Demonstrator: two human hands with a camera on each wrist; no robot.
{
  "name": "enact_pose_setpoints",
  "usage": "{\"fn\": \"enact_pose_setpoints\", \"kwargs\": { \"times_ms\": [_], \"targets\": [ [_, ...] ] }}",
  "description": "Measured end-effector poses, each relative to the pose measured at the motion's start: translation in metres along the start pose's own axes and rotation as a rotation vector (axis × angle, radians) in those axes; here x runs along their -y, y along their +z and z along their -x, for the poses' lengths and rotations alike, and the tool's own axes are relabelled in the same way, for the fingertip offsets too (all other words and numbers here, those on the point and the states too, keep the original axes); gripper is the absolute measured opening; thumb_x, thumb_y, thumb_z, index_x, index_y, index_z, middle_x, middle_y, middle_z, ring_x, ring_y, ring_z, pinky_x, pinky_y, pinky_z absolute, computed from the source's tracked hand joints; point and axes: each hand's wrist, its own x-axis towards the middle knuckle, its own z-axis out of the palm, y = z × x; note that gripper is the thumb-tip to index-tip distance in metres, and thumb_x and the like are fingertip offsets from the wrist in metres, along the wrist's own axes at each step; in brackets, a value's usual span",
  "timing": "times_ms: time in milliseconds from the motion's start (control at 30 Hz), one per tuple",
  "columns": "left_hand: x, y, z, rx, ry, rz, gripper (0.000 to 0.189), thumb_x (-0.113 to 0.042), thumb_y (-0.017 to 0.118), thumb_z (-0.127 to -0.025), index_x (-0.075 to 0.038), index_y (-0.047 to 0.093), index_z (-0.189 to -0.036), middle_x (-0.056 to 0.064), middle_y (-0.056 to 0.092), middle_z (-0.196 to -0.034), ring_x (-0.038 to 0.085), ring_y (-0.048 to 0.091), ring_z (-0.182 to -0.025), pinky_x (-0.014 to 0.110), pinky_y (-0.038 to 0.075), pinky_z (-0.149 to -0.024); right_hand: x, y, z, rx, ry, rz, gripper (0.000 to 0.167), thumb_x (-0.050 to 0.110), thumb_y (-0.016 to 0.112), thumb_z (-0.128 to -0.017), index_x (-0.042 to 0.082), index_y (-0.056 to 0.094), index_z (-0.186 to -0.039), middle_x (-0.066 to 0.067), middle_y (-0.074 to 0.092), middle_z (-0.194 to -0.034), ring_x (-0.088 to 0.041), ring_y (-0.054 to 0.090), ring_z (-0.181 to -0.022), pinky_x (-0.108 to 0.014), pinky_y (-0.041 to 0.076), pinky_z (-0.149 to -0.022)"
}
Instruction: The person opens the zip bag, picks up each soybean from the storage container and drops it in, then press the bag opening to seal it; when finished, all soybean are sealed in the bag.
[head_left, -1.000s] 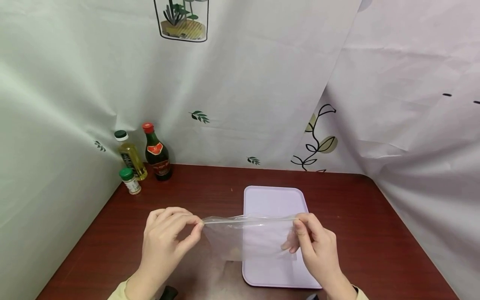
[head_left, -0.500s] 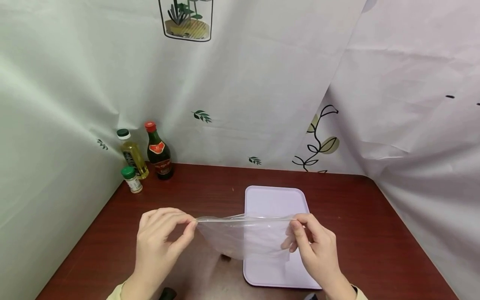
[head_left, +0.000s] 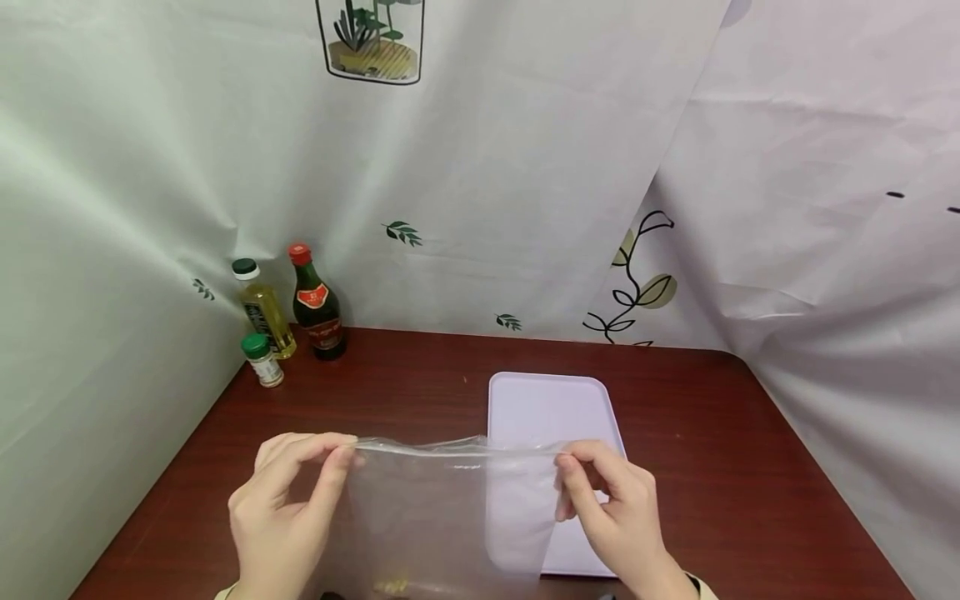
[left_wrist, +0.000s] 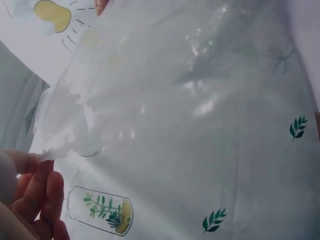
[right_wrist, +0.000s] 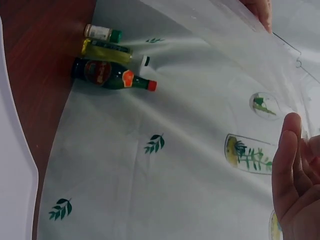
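Note:
A clear zip-top plastic bag (head_left: pixel 435 517) hangs stretched between both hands, its zip edge running roughly level. My left hand (head_left: pixel 288 500) pinches one upper corner between thumb and forefinger. The opposite corner is pinched by my right hand (head_left: pixel 611 504). In the left wrist view the see-through bag (left_wrist: pixel 165 100) fills most of the picture, with the left hand's fingers (left_wrist: pixel 32 195) at its corner. The right wrist view shows the bag (right_wrist: pixel 240 40) slanting up from the right hand (right_wrist: pixel 297 185). Something small and yellowish shows through the bag near the bottom of the head view, too blurred to name.
A pale purple tray or board (head_left: pixel 551 400) lies on the dark red table (head_left: pixel 712 467), partly behind the bag. At the back left stand a dark bottle with a red cap (head_left: pixel 318 308), a yellow oil bottle (head_left: pixel 266 312) and a green-capped jar (head_left: pixel 262 362). Printed cloth (head_left: pixel 525 167) hangs behind.
Both hands have moved left and slightly down, nearer the person, the left one further. The bag came with them, shows larger, and hangs down more fully. Both corners stay pinched.

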Motion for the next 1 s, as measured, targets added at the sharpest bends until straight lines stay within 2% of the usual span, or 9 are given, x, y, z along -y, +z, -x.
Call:
{"fn": "enact_pose_setpoints", "kwargs": {
  "times_ms": [167, 267, 433, 600, 767, 867, 1000],
  "targets": [
    [0.002, -0.004, 0.003, -0.051, -0.070, -0.014, 0.009, 0.009, 0.073, -0.075, 0.005, 0.069, -0.082, -0.006, 0.066, -0.068, 0.003, 0.054, -0.080, 0.012, 0.042, -0.073, -0.001, 0.011, 0.003, 0.044, 0.006, -0.015, 0.010, -0.005, 0.062, -0.087, 0.004, 0.061, -0.084, 0.002, 0.057, -0.063, 0.001, 0.052, -0.044, -0.008, 0.045, -0.044],
    [0.004, -0.006, 0.004, -0.071, -0.105, -0.035, 0.012, 0.013, 0.072, -0.074, 0.005, 0.070, -0.082, -0.009, 0.066, -0.068, 0.002, 0.054, -0.080, 0.012, 0.041, -0.071, -0.004, 0.016, 0.004, 0.053, 0.011, -0.006, 0.013, -0.006, 0.063, -0.085, 0.006, 0.061, -0.084, 0.002, 0.058, -0.064, 0.002, 0.052, -0.044, -0.007, 0.044, -0.045],
    [0.009, -0.009, 0.002, -0.069, -0.167, -0.112, 0.016, 0.012, 0.073, -0.073, 0.001, 0.072, -0.085, -0.012, 0.065, -0.067, 0.001, 0.054, -0.080, 0.011, 0.040, -0.070, -0.009, 0.027, 0.005, 0.069, 0.111, -0.060, 0.021, -0.015, 0.060, -0.081, 0.006, 0.061, -0.085, -0.002, 0.060, -0.064, -0.001, 0.053, -0.042, -0.009, 0.043, -0.042],
    [0.018, -0.009, -0.001, -0.036, -0.260, -0.233, 0.016, 0.005, 0.076, -0.075, -0.004, 0.074, -0.088, -0.017, 0.066, -0.070, -0.003, 0.053, -0.080, 0.010, 0.039, -0.070, -0.015, 0.037, 0.001, 0.078, 0.221, -0.090, 0.020, -0.014, 0.058, -0.084, 0.006, 0.061, -0.084, -0.004, 0.060, -0.063, -0.006, 0.053, -0.040, -0.013, 0.044, -0.039],
    [0.034, -0.006, -0.006, -0.005, -0.259, -0.290, 0.016, 0.000, 0.077, -0.076, -0.009, 0.076, -0.088, -0.005, 0.068, -0.065, -0.008, 0.050, -0.076, 0.014, 0.036, -0.067, -0.025, 0.042, -0.008, 0.112, 0.301, -0.129, 0.013, -0.008, 0.059, -0.087, 0.004, 0.062, -0.086, -0.007, 0.059, -0.063, -0.012, 0.053, -0.041, -0.017, 0.045, -0.037],
    [0.044, -0.004, -0.011, 0.028, -0.259, -0.312, 0.013, -0.005, 0.076, -0.078, -0.012, 0.076, -0.089, -0.001, 0.068, -0.065, -0.007, 0.046, -0.062, 0.015, 0.034, -0.059, -0.034, 0.045, -0.013, 0.158, 0.381, -0.153, 0.006, -0.005, 0.060, -0.087, 0.001, 0.063, -0.088, -0.010, 0.060, -0.065, -0.018, 0.054, -0.043, -0.020, 0.045, -0.037],
    [0.059, -0.001, -0.018, 0.085, -0.295, -0.352, 0.008, -0.014, 0.074, -0.082, -0.014, 0.076, -0.090, 0.000, 0.069, -0.067, -0.002, 0.038, -0.045, 0.016, 0.029, -0.044, -0.052, 0.051, -0.016, 0.216, 0.496, -0.101, 0.003, 0.003, 0.062, -0.089, 0.001, 0.065, -0.090, -0.008, 0.061, -0.066, -0.019, 0.056, -0.045, -0.023, 0.046, -0.039]
  ]
}}
